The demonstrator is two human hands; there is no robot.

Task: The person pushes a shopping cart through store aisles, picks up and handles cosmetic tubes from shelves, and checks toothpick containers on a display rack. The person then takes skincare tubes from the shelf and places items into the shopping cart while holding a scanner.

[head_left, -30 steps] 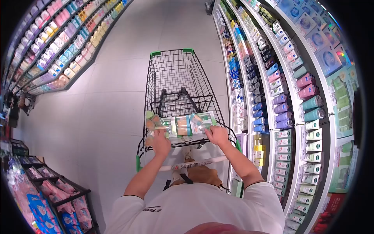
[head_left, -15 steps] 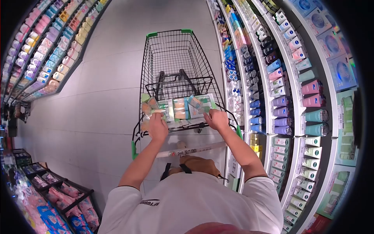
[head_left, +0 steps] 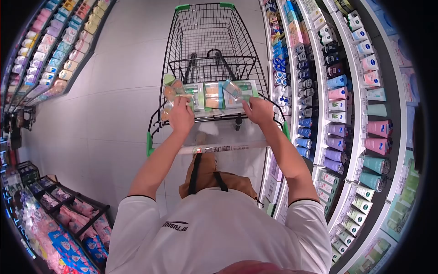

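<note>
A black wire shopping cart [head_left: 207, 32] with green corners stands in front of me. Across its near end lie clear packs [head_left: 197, 98] and a pack with a peach-coloured content and blue edge [head_left: 213, 95]. A small blue-and-peach pack [head_left: 232, 88] rests tilted on the right, and small round peach items [head_left: 169, 92] sit at the left. My left hand [head_left: 181, 114] is closed on the near left edge of the clear packs. My right hand [head_left: 258, 109] pinches their near right edge. The pale cart handle [head_left: 223, 148] crosses below my forearms, untouched by my hands.
Shelves of tubes and bottles [head_left: 337, 93] run close along the right side. At the upper left stands a shelf of pastel packs [head_left: 59, 55]. A dark rack with pink and blue bags [head_left: 73, 228] is at the lower left. Grey floor [head_left: 118, 96] lies left of the cart.
The cart, its packs and both hands have moved up in the view, farther ahead of my body. Both hands keep their places on the packs. The shelves have shifted in view.
</note>
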